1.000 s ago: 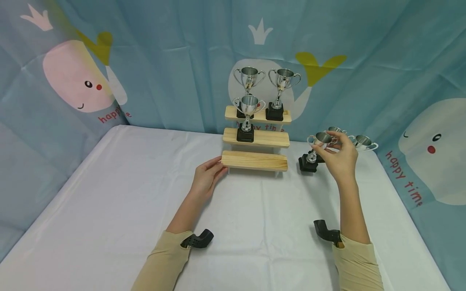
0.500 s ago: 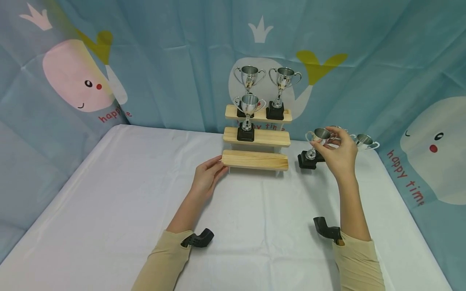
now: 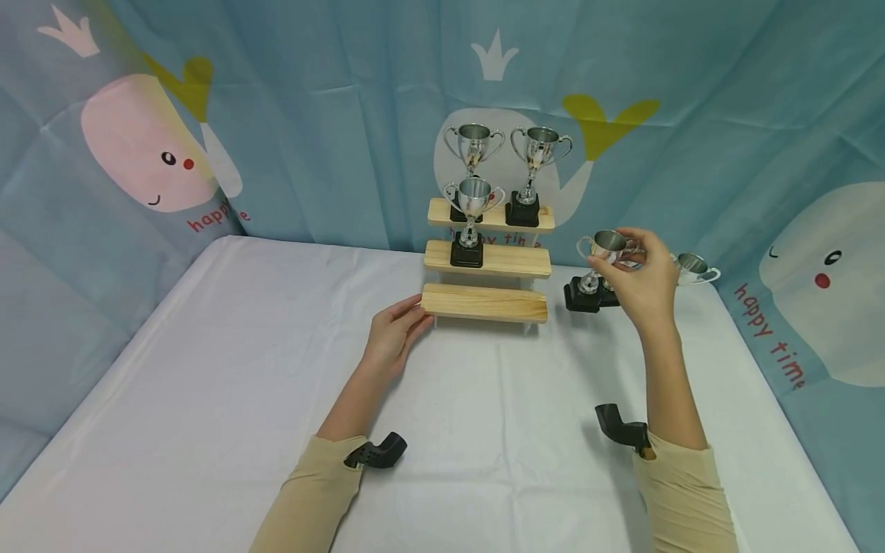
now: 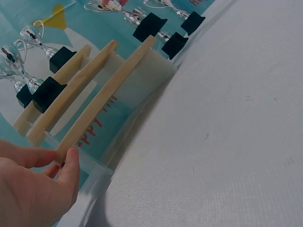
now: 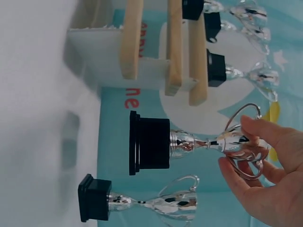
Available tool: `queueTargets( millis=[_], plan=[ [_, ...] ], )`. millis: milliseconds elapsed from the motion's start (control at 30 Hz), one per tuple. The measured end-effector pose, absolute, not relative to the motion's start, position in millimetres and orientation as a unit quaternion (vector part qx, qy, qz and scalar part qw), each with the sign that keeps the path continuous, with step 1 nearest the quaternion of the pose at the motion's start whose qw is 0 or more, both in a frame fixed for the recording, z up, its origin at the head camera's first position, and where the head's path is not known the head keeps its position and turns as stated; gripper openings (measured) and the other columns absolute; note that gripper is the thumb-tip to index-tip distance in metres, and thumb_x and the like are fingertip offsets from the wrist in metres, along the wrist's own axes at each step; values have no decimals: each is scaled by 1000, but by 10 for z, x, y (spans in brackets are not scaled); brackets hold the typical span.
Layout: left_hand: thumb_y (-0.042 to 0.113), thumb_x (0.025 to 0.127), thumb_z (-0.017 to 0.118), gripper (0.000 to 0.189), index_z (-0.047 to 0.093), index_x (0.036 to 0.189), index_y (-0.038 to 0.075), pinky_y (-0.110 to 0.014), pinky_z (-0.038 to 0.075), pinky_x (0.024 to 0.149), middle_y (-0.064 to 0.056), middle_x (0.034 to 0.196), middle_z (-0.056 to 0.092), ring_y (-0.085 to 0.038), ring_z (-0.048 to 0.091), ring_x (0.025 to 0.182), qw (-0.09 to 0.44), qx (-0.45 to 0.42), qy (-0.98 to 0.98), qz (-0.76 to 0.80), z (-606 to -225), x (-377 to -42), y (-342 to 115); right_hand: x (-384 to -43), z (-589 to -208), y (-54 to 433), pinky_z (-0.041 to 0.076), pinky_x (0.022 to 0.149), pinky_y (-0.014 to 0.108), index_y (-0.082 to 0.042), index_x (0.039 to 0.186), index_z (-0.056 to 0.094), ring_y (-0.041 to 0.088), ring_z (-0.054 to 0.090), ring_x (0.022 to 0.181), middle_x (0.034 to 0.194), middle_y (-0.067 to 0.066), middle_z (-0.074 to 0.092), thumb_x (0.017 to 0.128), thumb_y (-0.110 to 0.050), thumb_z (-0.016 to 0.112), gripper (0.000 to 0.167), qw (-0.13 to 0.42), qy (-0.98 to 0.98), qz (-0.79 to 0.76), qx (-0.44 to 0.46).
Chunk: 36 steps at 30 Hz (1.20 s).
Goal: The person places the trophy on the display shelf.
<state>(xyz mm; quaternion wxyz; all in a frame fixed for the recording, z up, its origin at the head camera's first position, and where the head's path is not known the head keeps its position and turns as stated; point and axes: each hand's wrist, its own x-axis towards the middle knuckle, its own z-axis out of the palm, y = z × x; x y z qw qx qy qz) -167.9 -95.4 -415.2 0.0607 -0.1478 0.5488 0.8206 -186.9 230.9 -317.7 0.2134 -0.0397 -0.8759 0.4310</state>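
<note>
My right hand [image 3: 644,284] grips a silver two-handled trophy [image 3: 608,243] by its cup, right of a three-step wooden display stand. In the right wrist view the held trophy's black base [image 5: 152,144] hangs off the white tabletop. My left hand [image 3: 390,339] pinches the left end of the stand's lowest board [image 3: 484,303], thumb and fingers on its edge. One trophy [image 3: 473,201] stands on the middle board's left part. Two more, a left trophy [image 3: 474,143] and a right trophy [image 3: 535,153], stand on the top board [image 3: 494,220]. No trophy is on the lowest board.
Just behind the held trophy stands another trophy [image 5: 173,205], partly hidden by my hand in the head view. Farther right is one more trophy [image 3: 694,269]. A blue printed curtain [image 3: 311,153] closes off the back and sides of the white table [image 3: 207,399].
My right hand has raised the held trophy a little, its base rising in the head view. My left hand and the stand have stayed in place.
</note>
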Motion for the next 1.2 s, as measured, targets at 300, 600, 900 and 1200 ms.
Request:
queueTargets(
  millis=[300, 600, 900, 1200],
  plan=[
    [-3, 109, 51, 44, 48, 153, -6, -22, 59, 104, -24, 147, 52, -31, 58, 134, 61, -133, 552, 821, -4163, -1672, -962, -1885, -3045, 2254, 59, 91, 22, -3, 146, 60, 21, 61, 107, 120, 15, 56, 93, -15, 84, 60, 222, -876, 426, -35],
    [-3, 109, 51, 44, 48, 153, -6, -21, 58, 104, -24, 146, 52, -30, 59, 133, 62, -133, 553, 820, -4163, -1675, -967, -1917, -2881, 2209, 50, 80, 14, -4, 145, 61, 0, 52, 91, 122, 13, 58, 92, -17, 85, 60, 235, -877, 419, -21],
    [-3, 109, 51, 44, 48, 153, -5, -21, 59, 103, -23, 145, 52, -30, 60, 132, 64, -141, 556, 817, -4147, -1670, -962, -1951, -2721, 2119, 54, 84, 18, -6, 146, 60, 3, 54, 95, 125, 11, 58, 92, -20, 85, 61, 231, -874, 427, -15],
    [-3, 109, 50, 44, 47, 153, -6, -22, 58, 104, -24, 146, 52, -31, 59, 134, 63, -134, 554, 819, -4152, -1669, -959, -1976, -2628, 1987, 52, 80, 19, -5, 146, 60, 5, 55, 95, 127, 16, 60, 93, -20, 85, 61, 231, -873, 428, -9]
  ],
)
